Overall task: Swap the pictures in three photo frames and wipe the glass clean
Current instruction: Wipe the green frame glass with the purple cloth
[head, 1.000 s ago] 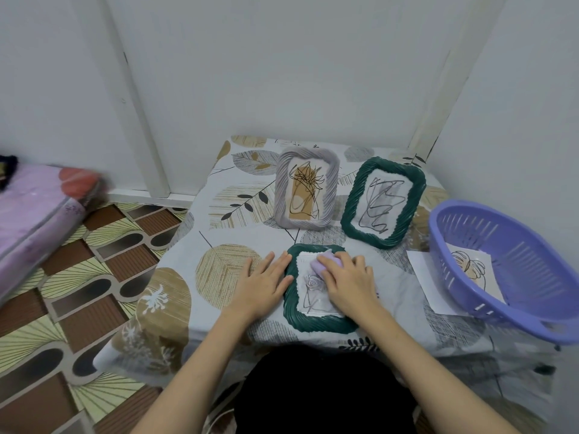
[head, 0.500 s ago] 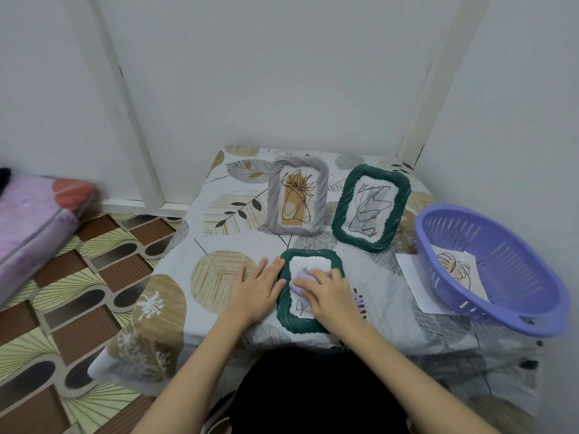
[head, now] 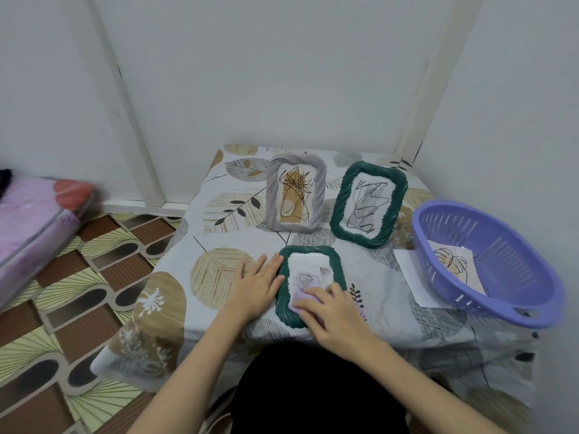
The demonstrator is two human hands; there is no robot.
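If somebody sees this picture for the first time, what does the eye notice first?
Two hands at the near table edge: the left hand steadies a flat green frame while the right hand presses a lilac cloth on its glass. Behind stand a grey frame and another green one; a purple basket sits right.

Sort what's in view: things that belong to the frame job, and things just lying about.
Job: flat green frame under the left hand; lilac cloth under the right hand; grey frame; standing green frame; loose prints; purple basket.

Lying about: pink mattress; patterned tablecloth.

No readable text, label, brand or number shows on anything here.
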